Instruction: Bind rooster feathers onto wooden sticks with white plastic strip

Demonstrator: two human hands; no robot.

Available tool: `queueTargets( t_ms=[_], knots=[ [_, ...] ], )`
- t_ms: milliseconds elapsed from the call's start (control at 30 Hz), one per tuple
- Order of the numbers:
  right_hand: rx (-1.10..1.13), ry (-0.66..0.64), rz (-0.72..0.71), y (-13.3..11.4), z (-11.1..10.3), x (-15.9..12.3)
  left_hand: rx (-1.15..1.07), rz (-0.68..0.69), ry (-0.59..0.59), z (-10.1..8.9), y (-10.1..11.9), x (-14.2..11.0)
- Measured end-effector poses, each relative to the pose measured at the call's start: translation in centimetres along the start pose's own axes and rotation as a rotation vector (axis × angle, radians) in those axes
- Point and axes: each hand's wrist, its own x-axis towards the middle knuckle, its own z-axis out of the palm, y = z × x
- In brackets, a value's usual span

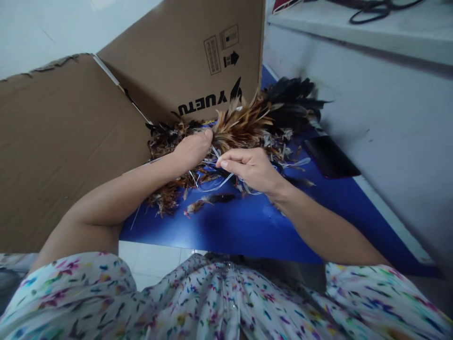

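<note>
A heap of brown, tan and black feathers (279,106) lies on a blue sheet (247,226), mixed with pale stripped quills. My left hand (193,148) is closed round the base of a tan feather bunch (237,125) that fans up and to the right. Just right of it, my right hand (249,167) has its fingers curled and pinched together on a thin pale quill among the scraps. One loose brown-and-black feather (208,202) rests alone on the sheet below both hands.
A large opened cardboard box (71,141) printed "YUETU" stands at left and behind the heap. A dark flat phone-like object (331,158) lies on the sheet at right, beside a grey step or wall (389,118). Cables lie on the ledge at top right.
</note>
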Motion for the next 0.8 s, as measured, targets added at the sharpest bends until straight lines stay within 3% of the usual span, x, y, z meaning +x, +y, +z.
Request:
queueTargets(
  t_ms=[267,500,800],
  knots=[
    [-0.125,0.032,-0.027,-0.5,-1.7,0.4,0.154,0.064,0.051,0.3,0.6,-0.9],
    [-0.215,-0.001,-0.071,-0.1,-1.5,0.2,0.099,-0.051,-0.004,-0.7,0.5,-0.8],
    [-0.549,0.018,-0.184,-0.5,-2.8,0.1,0.237,0.083,0.149,1.6,0.2,-1.8]
  ],
)
